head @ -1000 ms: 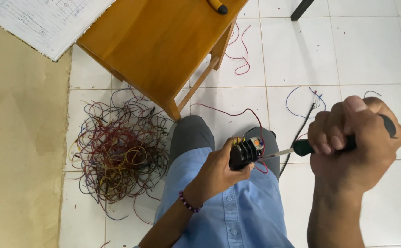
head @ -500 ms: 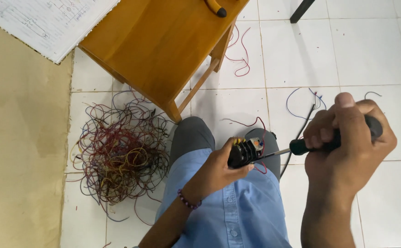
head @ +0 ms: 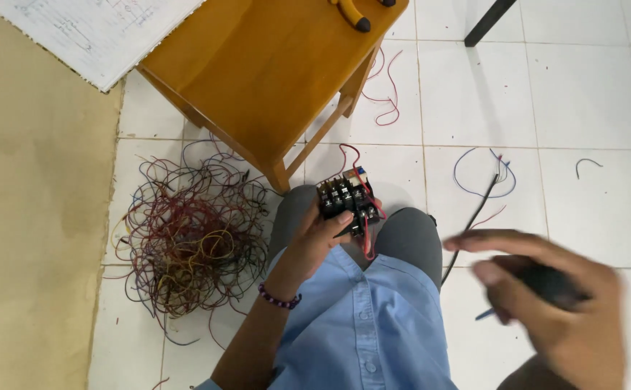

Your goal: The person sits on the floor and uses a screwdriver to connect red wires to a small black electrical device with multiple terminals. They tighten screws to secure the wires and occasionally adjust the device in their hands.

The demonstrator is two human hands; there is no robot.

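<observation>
The terminal block (head: 346, 206) sits above the knees, long axis slanting up to the right, its screw face turned to the camera. It is black, with rows of terminals, a blue-and-orange part at its far end and a red wire (head: 368, 235) hanging down. The left hand (head: 319, 242) clasps it from below. The right hand (head: 554, 303), blurred, is curled around a dark screwdriver (head: 546, 283). Beyond lie white floor tiles (head: 582, 87), a wire tangle (head: 189, 242) and a wooden stool (head: 258, 72).
</observation>
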